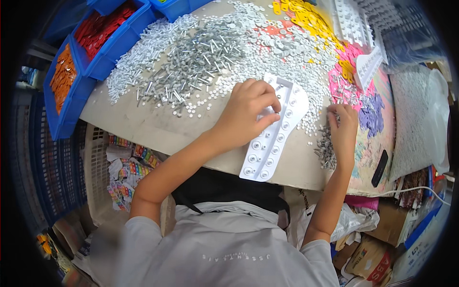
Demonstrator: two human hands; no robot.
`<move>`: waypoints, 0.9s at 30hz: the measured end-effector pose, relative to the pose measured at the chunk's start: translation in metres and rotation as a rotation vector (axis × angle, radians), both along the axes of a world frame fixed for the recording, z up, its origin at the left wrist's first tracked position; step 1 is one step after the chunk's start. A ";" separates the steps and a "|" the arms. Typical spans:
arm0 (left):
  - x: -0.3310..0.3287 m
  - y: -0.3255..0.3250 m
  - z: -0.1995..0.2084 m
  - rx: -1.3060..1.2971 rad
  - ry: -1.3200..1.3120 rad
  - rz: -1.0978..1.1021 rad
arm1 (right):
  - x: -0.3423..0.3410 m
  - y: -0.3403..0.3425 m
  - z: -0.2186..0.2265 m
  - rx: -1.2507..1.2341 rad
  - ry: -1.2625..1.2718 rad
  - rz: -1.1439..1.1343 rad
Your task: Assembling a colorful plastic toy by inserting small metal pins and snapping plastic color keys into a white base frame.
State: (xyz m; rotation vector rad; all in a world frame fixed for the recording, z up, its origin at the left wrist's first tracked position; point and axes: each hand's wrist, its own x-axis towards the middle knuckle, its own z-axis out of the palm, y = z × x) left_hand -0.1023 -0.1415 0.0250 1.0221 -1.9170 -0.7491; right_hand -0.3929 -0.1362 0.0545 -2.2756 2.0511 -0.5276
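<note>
A white plastic tray [259,160] with rows of round sockets and a long channel lies at a slant on the table in front of me. Many sockets hold small pegs. My left hand [251,112] is over the tray's left side, its fingers curled towards the thumb; whatever they grip is too small to make out. Farther right, my right hand [343,129] dips its bent fingertips into a heap of small grey metal parts [326,154]. Its fingers partly cover the heap, and I cannot see what lies between them.
Loose white caps [282,48] and metal pins [201,52] spread across the table's far side. Blue bins [103,67] with red and orange pieces stand left. Yellow [311,19], pink [340,81] and purple pieces [372,115] lie right, near a black flat object [380,168].
</note>
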 end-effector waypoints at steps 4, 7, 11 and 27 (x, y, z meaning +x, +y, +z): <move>0.000 0.002 -0.003 -0.011 -0.039 -0.015 | 0.004 -0.001 -0.007 -0.022 0.028 -0.001; -0.002 0.003 -0.004 -0.038 -0.051 -0.011 | 0.007 -0.003 -0.007 -0.023 0.057 0.005; -0.004 0.003 -0.007 -0.092 -0.069 0.008 | 0.007 -0.005 -0.013 -0.121 0.109 0.035; 0.076 -0.008 0.016 -0.359 -0.477 0.405 | 0.095 0.061 0.018 0.016 -0.546 0.069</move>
